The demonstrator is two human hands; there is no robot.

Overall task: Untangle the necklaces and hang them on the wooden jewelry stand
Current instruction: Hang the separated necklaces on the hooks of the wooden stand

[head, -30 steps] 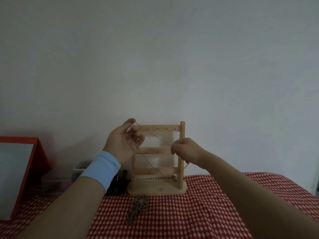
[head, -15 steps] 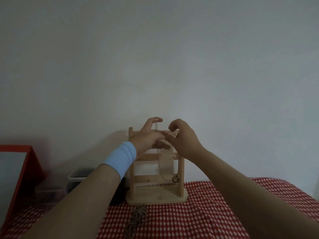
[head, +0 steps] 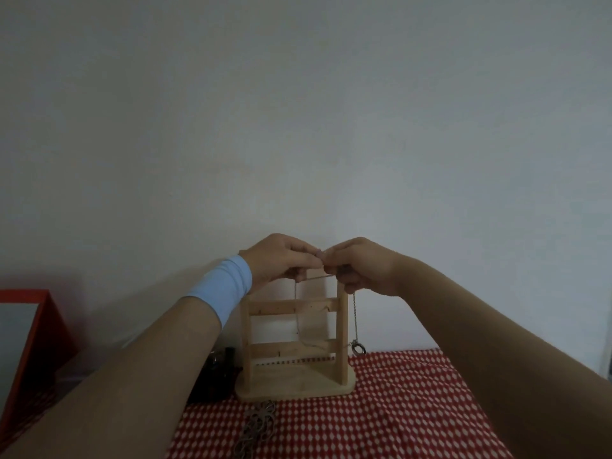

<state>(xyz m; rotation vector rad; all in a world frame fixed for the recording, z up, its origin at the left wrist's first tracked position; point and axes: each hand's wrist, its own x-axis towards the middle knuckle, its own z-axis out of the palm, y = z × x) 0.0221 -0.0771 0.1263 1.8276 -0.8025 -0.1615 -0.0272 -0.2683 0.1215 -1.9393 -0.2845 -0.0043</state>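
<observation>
A wooden jewelry stand with three cross bars stands on the red checked cloth. Both hands are raised in front of its top bar, fingertips meeting. My left hand and my right hand each pinch a thin chain necklace. One strand hangs down past the stand's right post and ends in a ring pendant. Another strand drops in front of the stand's bars. A heap of chunky linked chain lies on the cloth before the stand's base.
A red-framed board leans at the left edge. A dark object sits left of the stand, partly behind my left forearm. The red checked tablecloth spreads to the right. A plain wall stands behind.
Both hands have closed over the top bar, fingertips now touching. The ring pendant swung from in front of the lower bar to outside the right post.
</observation>
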